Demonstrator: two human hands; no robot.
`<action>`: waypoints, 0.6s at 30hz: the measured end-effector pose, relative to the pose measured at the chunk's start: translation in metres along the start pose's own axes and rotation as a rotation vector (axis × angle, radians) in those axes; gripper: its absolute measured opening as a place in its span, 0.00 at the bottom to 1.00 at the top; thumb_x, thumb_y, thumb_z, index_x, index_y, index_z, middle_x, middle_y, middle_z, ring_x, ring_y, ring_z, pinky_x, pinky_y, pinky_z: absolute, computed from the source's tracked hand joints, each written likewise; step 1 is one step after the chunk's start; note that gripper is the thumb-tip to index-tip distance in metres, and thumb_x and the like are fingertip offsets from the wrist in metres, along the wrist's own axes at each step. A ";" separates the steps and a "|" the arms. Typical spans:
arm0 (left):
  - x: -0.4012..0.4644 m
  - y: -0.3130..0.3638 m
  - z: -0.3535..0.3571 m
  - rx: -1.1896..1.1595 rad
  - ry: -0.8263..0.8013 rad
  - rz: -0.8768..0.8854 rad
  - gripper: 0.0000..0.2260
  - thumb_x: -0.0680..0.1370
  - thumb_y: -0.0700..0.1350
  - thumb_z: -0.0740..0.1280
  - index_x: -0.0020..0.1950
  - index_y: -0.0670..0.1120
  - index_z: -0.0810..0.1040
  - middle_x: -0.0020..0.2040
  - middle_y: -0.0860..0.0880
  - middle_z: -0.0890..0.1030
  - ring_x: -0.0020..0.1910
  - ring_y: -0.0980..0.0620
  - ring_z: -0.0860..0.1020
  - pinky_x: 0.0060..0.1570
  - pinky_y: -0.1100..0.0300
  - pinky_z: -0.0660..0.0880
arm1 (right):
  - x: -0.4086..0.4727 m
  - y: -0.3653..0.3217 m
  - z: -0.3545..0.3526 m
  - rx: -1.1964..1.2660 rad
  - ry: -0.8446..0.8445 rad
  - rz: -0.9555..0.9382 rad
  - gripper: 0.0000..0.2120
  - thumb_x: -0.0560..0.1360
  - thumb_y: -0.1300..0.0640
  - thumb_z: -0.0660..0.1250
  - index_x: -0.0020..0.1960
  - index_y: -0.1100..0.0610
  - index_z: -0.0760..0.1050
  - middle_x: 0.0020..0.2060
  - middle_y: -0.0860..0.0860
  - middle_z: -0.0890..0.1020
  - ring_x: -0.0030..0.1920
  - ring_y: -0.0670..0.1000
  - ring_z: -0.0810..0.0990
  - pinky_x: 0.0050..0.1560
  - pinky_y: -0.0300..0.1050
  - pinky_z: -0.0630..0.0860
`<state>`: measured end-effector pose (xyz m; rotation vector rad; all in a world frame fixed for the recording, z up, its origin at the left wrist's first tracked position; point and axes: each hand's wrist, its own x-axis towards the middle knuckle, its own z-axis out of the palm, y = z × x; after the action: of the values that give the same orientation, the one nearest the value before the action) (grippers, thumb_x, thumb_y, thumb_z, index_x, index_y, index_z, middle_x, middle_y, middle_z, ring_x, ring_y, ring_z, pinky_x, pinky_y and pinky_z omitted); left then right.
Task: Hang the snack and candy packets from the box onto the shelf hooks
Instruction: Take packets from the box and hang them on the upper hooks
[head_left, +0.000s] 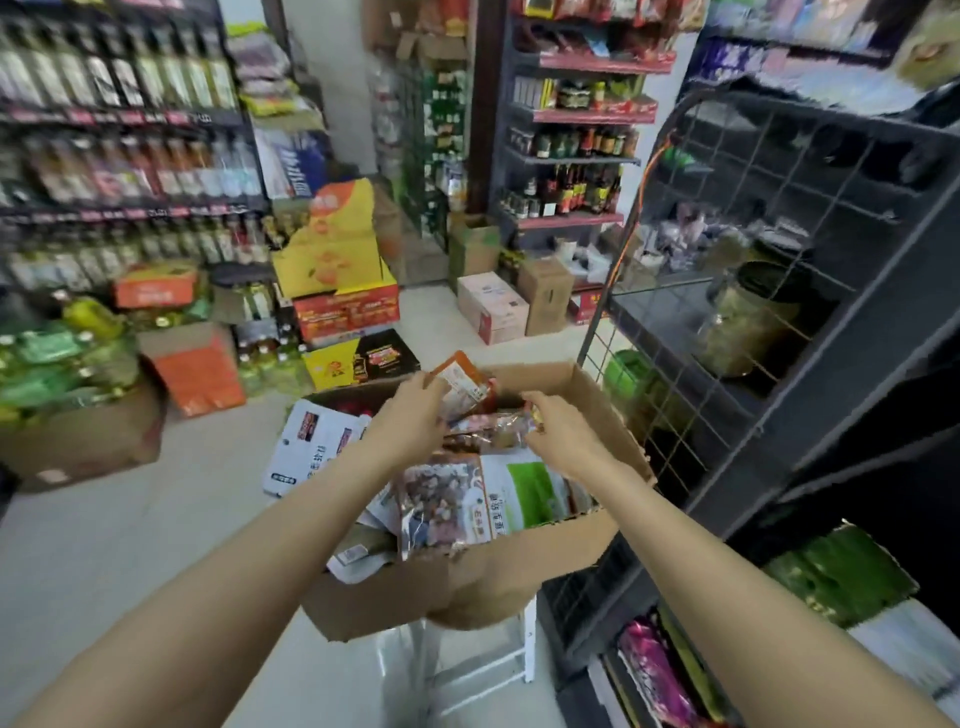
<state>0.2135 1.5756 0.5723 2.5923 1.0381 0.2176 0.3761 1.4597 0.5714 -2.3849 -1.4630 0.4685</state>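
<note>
Lifting the orange packet (462, 379) pinched in our left hand (415, 415), we should free our right hand (558, 434), fingers curled on a packet near the box (519, 566) far edge.

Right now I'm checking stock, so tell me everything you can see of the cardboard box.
The cardboard box is plain brown, open-topped, its flaps spread outward. It rests on a white stool beside the dark wire shelf. Snack packets fill it, some spilling over the left edge. Both hands reach in: the left hand holds up an orange packet, the right hand pinches another.
</note>
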 end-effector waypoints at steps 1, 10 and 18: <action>0.007 -0.004 0.004 0.000 0.039 -0.018 0.21 0.76 0.38 0.61 0.69 0.41 0.66 0.66 0.42 0.66 0.63 0.40 0.68 0.58 0.46 0.70 | 0.011 0.004 0.006 0.002 -0.030 -0.018 0.26 0.77 0.61 0.62 0.74 0.55 0.61 0.64 0.58 0.71 0.64 0.58 0.70 0.60 0.50 0.69; 0.061 -0.026 0.022 0.036 0.120 0.001 0.23 0.77 0.43 0.65 0.71 0.44 0.64 0.64 0.44 0.71 0.60 0.43 0.72 0.55 0.49 0.71 | 0.063 0.013 0.019 0.194 0.066 0.096 0.07 0.76 0.59 0.67 0.51 0.56 0.82 0.43 0.52 0.83 0.48 0.52 0.80 0.43 0.42 0.72; 0.079 -0.019 0.018 -0.017 0.173 0.034 0.04 0.80 0.42 0.61 0.47 0.44 0.69 0.47 0.44 0.72 0.47 0.43 0.72 0.39 0.54 0.66 | 0.075 0.016 -0.014 0.276 0.296 0.016 0.10 0.78 0.55 0.63 0.44 0.61 0.73 0.41 0.57 0.81 0.44 0.58 0.78 0.45 0.51 0.72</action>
<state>0.2633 1.6389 0.5493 2.6139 1.0439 0.4641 0.4271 1.5190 0.5689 -2.1414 -1.1687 0.2839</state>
